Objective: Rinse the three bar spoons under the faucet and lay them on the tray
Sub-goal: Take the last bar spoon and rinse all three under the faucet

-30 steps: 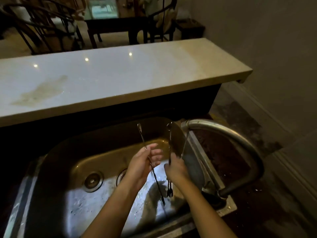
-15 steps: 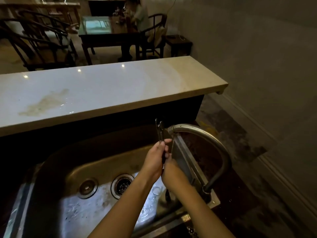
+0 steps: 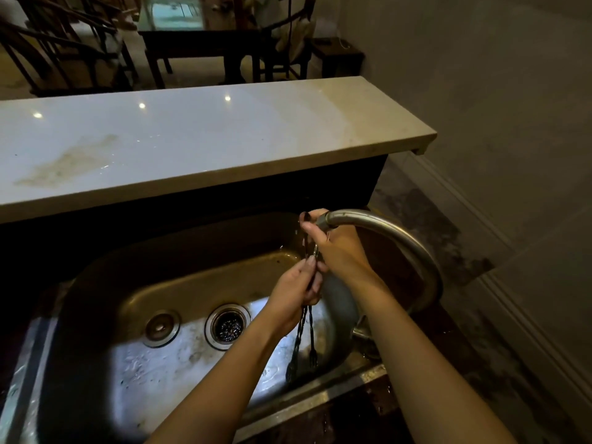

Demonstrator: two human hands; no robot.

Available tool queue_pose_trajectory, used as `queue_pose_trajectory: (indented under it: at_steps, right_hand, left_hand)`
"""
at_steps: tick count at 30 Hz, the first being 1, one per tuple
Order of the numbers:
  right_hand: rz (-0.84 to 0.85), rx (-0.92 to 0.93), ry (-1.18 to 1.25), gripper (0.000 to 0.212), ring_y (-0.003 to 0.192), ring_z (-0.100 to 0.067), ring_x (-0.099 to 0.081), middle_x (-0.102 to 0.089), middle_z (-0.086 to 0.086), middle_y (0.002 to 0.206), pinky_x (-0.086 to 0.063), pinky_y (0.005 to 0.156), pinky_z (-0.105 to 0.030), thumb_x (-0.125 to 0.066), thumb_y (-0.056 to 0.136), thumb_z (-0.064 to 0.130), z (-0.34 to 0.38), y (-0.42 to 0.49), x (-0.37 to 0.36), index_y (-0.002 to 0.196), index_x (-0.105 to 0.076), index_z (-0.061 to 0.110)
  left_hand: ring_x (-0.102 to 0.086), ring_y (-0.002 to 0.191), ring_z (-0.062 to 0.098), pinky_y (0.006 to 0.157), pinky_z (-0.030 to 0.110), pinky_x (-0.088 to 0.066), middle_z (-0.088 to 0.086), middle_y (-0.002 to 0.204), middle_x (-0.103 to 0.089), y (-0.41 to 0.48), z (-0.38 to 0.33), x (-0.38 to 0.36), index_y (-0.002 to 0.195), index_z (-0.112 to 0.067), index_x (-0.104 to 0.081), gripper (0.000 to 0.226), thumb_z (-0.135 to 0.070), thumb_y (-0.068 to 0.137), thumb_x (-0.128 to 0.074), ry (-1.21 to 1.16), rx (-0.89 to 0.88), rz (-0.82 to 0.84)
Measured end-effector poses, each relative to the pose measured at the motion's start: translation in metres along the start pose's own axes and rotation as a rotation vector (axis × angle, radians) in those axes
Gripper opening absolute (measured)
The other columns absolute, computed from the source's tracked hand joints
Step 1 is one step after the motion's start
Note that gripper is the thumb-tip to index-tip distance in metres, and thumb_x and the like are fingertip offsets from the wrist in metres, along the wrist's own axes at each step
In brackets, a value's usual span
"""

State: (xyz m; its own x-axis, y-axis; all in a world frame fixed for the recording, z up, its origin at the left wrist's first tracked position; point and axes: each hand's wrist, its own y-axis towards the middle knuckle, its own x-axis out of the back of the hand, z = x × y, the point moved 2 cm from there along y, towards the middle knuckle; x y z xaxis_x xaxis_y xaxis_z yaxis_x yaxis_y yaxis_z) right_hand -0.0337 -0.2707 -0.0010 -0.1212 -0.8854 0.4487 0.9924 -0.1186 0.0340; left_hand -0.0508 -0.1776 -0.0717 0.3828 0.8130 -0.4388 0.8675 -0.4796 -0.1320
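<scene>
A pale stone counter [image 3: 192, 139] runs across the upper half of the view, with a brownish stain toward its left end and three small light reflections on it. Behind it stand dark wooden chairs [image 3: 64, 46] and a dark table [image 3: 198, 43]. Below the counter sits a steel sink [image 3: 96, 363], its floor wet and streaked; a round plug fitting [image 3: 161, 328] lies left of the open drain strainer [image 3: 228, 326].

The left hand [image 3: 296, 296] reaches in from the lower middle, forearm angled up and to the right, fingers curled tight around the twisted stems of the bar spoons [image 3: 304, 334] about midway along them. The spoons hang nearly upright over the right part of the basin, long axis vertical with a slight lean; their lower ends point down toward the sink floor near its front rim, and the upper ends rise into the right hand. Two dark stems show clearly below the left hand; whether a third is with them cannot be told.

The right hand [image 3: 339, 251] comes in from the lower right, wrist bent, fingers closed around the spoons' upper ends just beneath the spout of the faucet [image 3: 400, 238], touching its tip. The faucet arches from its base at the sink's right edge up and over to the left. Right of it lie a dark, stained floor and a pale wall with baseboard [image 3: 480, 206].
</scene>
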Motion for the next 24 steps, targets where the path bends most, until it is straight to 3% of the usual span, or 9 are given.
queue_pose_trajectory:
  at_steps: [2,4,6,9,12,14,17,20,24]
  right_hand:
    - [-0.019,-0.007,0.032,0.032,0.072,-0.026,-0.067,-0.067,-0.018,0.078,-0.056,0.059,-0.033,-0.050,0.090,0.042,-0.003,-0.001,-0.002,0.083,-0.060,0.012]
    - [-0.051,-0.037,0.033,0.039,0.057,-0.017,-0.065,-0.068,-0.016,0.073,-0.052,0.050,-0.023,-0.045,0.093,0.042,-0.007,-0.003,-0.006,0.075,-0.060,0.011]
    - [-0.072,-0.067,0.019,0.034,0.058,-0.007,-0.062,-0.068,-0.009,0.077,-0.051,0.054,-0.020,-0.041,0.095,0.038,-0.008,-0.006,-0.011,0.082,-0.061,0.013]
    - [-0.028,-0.037,-0.036,0.017,0.078,-0.009,-0.061,-0.066,0.002,0.095,-0.054,0.074,-0.031,-0.043,0.097,0.020,-0.009,-0.015,-0.015,0.108,-0.054,0.015]
    - [-0.001,-0.044,-0.110,0.014,0.079,-0.014,-0.063,-0.067,-0.005,0.102,-0.058,0.065,-0.029,-0.048,0.095,0.014,-0.011,-0.023,-0.011,0.107,-0.054,0.012]
    - [0.000,-0.104,-0.129,0.010,0.066,-0.010,-0.066,-0.066,-0.004,0.089,-0.054,0.051,-0.019,-0.049,0.095,0.020,-0.014,-0.025,-0.006,0.095,-0.057,0.016]
    - [-0.075,-0.233,-0.072,0.032,0.042,0.004,-0.056,-0.056,0.009,0.059,-0.037,0.040,-0.016,-0.039,0.097,0.036,-0.014,-0.028,0.002,0.067,-0.051,0.029]
    - [-0.069,-0.079,-0.176,0.023,0.050,0.007,-0.054,-0.047,0.013,0.062,-0.040,0.041,-0.012,-0.034,0.100,0.030,-0.010,-0.032,0.002,0.081,-0.045,0.023]
    - [-0.011,0.082,-0.150,0.017,0.073,0.001,-0.052,-0.054,0.005,0.089,-0.042,0.054,0.001,-0.038,0.099,0.017,-0.008,-0.037,-0.004,0.109,-0.051,0.020]
  left_hand:
    - [-0.027,0.038,0.004,0.039,0.015,-0.024,-0.005,0.049,-0.042,-0.002,-0.002,0.006,0.081,-0.014,-0.058,0.032,-0.026,0.098,-0.034,0.024,-0.001,-0.018]
    - [-0.028,0.040,0.005,0.041,0.017,-0.023,-0.004,0.050,-0.043,-0.004,-0.002,0.010,0.081,-0.016,-0.060,0.031,-0.027,0.097,-0.035,0.081,-0.021,-0.040]
    - [-0.029,0.041,0.006,0.042,0.017,-0.024,-0.003,0.051,-0.044,-0.007,-0.002,0.012,0.079,-0.018,-0.059,0.031,-0.029,0.097,-0.036,0.128,-0.044,-0.059]
    - [-0.030,0.042,0.006,0.043,0.018,-0.024,-0.001,0.052,-0.045,-0.012,0.001,0.016,0.076,-0.018,-0.056,0.031,-0.029,0.097,-0.036,0.182,-0.057,-0.074]
    - [-0.030,0.042,0.007,0.043,0.017,-0.025,-0.002,0.051,-0.048,-0.017,0.004,0.017,0.080,-0.014,-0.056,0.028,-0.029,0.096,-0.038,0.253,-0.048,-0.077]
    - [-0.032,0.041,0.006,0.043,0.015,-0.027,-0.001,0.050,-0.049,-0.019,0.004,0.015,0.084,-0.009,-0.057,0.029,-0.025,0.097,-0.037,0.315,-0.060,-0.082]
    - [-0.035,0.039,0.006,0.043,0.014,-0.031,-0.004,0.049,-0.052,-0.021,0.001,0.014,0.085,-0.004,-0.057,0.031,-0.023,0.097,-0.037,0.374,-0.073,-0.060]
    - [-0.038,0.040,0.006,0.043,0.014,-0.033,-0.004,0.050,-0.051,-0.024,-0.003,0.016,0.082,-0.007,-0.056,0.030,-0.024,0.097,-0.036,0.404,-0.074,-0.021]
    - [-0.035,0.041,0.007,0.044,0.015,-0.032,-0.007,0.049,-0.049,-0.028,-0.006,0.019,0.083,-0.007,-0.051,0.030,-0.026,0.098,-0.033,0.402,-0.081,-0.048]
